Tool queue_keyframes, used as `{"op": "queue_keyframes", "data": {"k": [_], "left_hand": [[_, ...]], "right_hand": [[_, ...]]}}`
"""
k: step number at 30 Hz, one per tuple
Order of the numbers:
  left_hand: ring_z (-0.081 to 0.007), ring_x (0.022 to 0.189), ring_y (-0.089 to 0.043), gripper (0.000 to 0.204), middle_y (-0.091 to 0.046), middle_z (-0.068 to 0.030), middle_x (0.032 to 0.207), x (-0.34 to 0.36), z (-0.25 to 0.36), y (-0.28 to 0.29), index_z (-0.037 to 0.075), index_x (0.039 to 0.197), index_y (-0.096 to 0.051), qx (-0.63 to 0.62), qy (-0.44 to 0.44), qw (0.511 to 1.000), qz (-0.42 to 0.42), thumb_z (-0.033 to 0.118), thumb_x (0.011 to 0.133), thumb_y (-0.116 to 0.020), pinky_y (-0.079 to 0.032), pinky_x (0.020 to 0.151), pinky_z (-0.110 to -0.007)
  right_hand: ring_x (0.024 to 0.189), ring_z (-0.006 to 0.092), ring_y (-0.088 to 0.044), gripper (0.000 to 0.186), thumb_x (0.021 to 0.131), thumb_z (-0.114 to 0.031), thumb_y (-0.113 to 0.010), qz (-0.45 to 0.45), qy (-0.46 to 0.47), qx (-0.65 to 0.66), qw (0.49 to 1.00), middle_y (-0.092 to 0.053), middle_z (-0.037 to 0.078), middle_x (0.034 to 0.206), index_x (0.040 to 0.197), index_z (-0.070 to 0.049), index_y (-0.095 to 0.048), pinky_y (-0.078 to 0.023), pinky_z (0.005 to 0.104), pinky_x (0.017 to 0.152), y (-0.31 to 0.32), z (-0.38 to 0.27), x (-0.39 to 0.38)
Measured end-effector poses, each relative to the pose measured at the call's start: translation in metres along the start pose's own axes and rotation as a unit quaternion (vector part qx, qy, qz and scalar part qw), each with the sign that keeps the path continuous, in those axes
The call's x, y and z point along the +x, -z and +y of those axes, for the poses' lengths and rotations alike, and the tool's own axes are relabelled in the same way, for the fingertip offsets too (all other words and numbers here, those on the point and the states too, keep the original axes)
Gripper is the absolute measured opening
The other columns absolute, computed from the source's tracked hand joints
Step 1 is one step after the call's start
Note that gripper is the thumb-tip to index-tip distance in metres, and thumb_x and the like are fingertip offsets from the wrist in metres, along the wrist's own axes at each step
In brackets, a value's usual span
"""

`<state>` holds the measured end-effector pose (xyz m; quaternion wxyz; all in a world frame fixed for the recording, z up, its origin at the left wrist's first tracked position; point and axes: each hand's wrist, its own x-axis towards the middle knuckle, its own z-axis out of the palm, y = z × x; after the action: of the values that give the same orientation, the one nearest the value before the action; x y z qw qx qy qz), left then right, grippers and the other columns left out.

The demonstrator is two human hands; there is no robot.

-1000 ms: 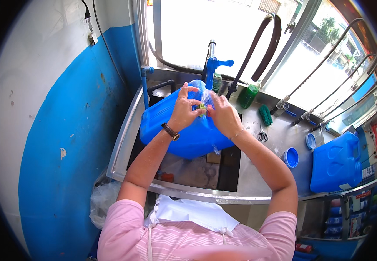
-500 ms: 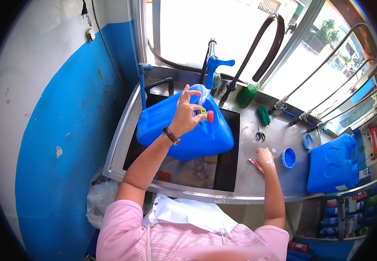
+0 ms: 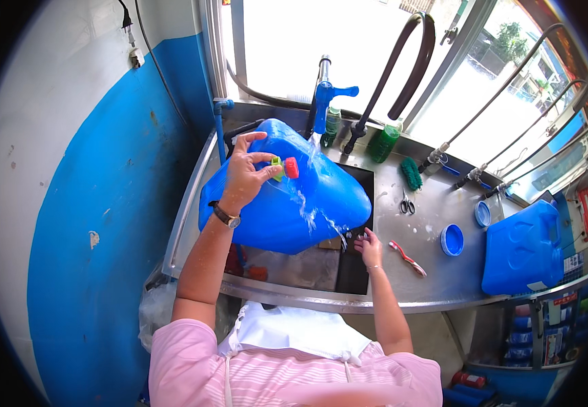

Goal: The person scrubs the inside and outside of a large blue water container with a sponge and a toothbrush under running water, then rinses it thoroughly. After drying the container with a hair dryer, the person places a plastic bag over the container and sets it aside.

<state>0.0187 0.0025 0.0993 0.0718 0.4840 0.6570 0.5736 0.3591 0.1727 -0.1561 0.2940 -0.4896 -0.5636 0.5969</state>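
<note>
A large blue water jug [image 3: 294, 203] lies tilted over the sink [image 3: 294, 268]. Water from the blue faucet [image 3: 326, 105] runs down over it. My left hand [image 3: 243, 173] pinches the yellow-green spigot with a red cap [image 3: 284, 168] on the jug, its other fingers raised against the plastic. My right hand [image 3: 370, 247] hovers just off the jug's right end, fingers apart and holding nothing. To the right of that hand, a red-and-white toothbrush [image 3: 408, 259] lies on the steel counter [image 3: 402, 288].
A round blue lid [image 3: 452, 240] and a second one [image 3: 482, 214] lie near another blue jug [image 3: 523, 247] on the right. Scissors [image 3: 407, 203], a green scrub brush [image 3: 411, 174] and green bottles [image 3: 384, 142] are behind. Hoses with metal valves [image 3: 436, 154] line the window side.
The jug has been turned and tilted, its spigot moving left with my left hand. My right hand has left the toothbrush on the counter and come left to the jug. Water now streams over the jug.
</note>
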Motion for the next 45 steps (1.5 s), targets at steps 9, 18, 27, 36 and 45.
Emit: {"op": "queue_keyframes", "data": {"k": [9, 18, 27, 36, 45], "left_hand": [[-0.0203, 0.117, -0.054, 0.025, -0.057, -0.0126, 0.127, 0.022, 0.007, 0.037, 0.0, 0.09, -0.076, -0.038, 0.137, 0.984, 0.104, 0.021, 0.079, -0.081, -0.047, 0.097, -0.034], [-0.0329, 0.129, -0.045, 0.075, -0.046, -0.0217, 0.141, 0.094, -0.034, 0.073, 0.001, 0.144, -0.039, 0.087, 0.36, 0.914, -0.167, 0.058, 0.095, -0.046, -0.041, 0.103, -0.049], [-0.0349, 0.138, -0.038, 0.088, -0.032, -0.022, 0.153, 0.11, -0.007, 0.057, 0.008, 0.151, -0.03, 0.13, 0.381, 0.882, -0.245, 0.071, 0.091, -0.037, -0.039, 0.107, -0.049], [-0.0319, 0.126, -0.048, 0.066, -0.05, -0.0211, 0.133, 0.136, 0.124, -0.052, 0.001, 0.147, -0.032, 0.305, -0.302, 0.896, -0.117, 0.023, 0.09, -0.059, -0.039, 0.107, -0.045], [-0.0312, 0.107, -0.059, 0.028, -0.06, -0.0209, 0.109, 0.12, 0.136, -0.072, -0.003, 0.105, -0.065, 0.433, -0.359, 0.82, -0.102, 0.013, 0.085, -0.055, -0.045, 0.096, -0.047]], "right_hand": [[0.119, 0.0238, -0.054, 0.062, 0.095, -0.008, -0.053, -0.157, -0.046, 0.212, 0.964, -0.047, 0.008, 0.139, 0.15, -0.021, -0.028, -0.047, 0.0388, 0.098, -0.104, 0.048, 0.045], [0.095, 0.025, -0.066, 0.039, 0.099, -0.012, -0.049, -0.274, -0.257, 0.206, 0.903, -0.06, 0.014, 0.122, 0.137, -0.006, -0.043, -0.057, 0.0357, 0.078, -0.082, 0.011, 0.024], [0.093, 0.0245, -0.066, 0.037, 0.099, -0.012, -0.05, -0.327, -0.311, 0.217, 0.866, -0.061, 0.013, 0.12, 0.135, -0.006, -0.045, -0.057, 0.0353, 0.076, -0.045, -0.011, -0.031], [0.091, 0.024, -0.066, 0.035, 0.098, -0.012, -0.05, -0.328, -0.306, 0.219, 0.867, -0.062, 0.013, 0.117, 0.132, -0.006, -0.046, -0.057, 0.0349, 0.075, -0.055, -0.019, -0.04], [0.09, 0.0235, -0.066, 0.033, 0.098, -0.012, -0.051, -0.336, -0.304, 0.216, 0.865, -0.062, 0.013, 0.115, 0.13, -0.006, -0.048, -0.057, 0.0345, 0.073, -0.058, -0.025, -0.047]]}}
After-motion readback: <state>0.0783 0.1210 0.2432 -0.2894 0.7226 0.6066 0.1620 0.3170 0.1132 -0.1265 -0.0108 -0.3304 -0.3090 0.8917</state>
